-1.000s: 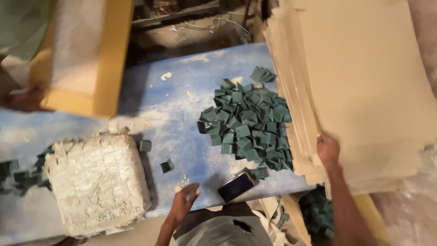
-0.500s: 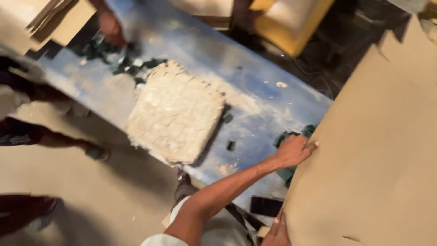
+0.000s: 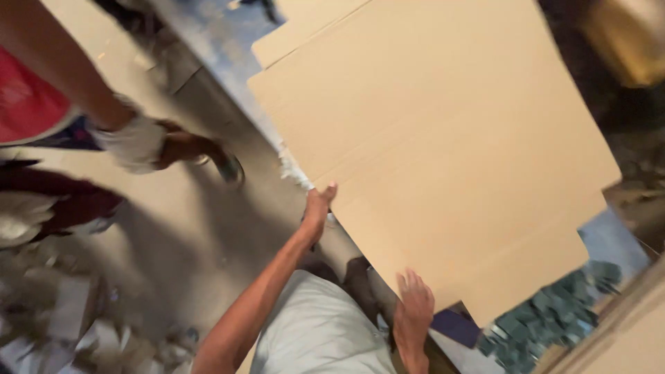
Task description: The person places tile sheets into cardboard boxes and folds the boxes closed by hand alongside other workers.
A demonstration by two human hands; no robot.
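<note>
Head view, looking down and blurred by motion. A large flat cardboard sheet (image 3: 443,145) fills the middle and right, held above the blue worktop (image 3: 609,242) and hiding most of it. The left hand (image 3: 318,208) has its grip clamped on the sheet's near-left edge, thumb on top and fingers hidden beneath. The right hand (image 3: 413,305) meets the lower edge with fingers spread flat on the sheet; whether its grip closes around the edge cannot be told. A second sheet (image 3: 291,34) shows partly behind the first at upper left. A pile of green squares (image 3: 554,318) lies on the worktop at lower right, partly covered by the sheet and cut off below. A dark flat object (image 3: 454,325) lies beside the right hand, too blurred to identify. At left, another person's foot (image 3: 201,152) stands on the floor (image 3: 173,242).
</note>
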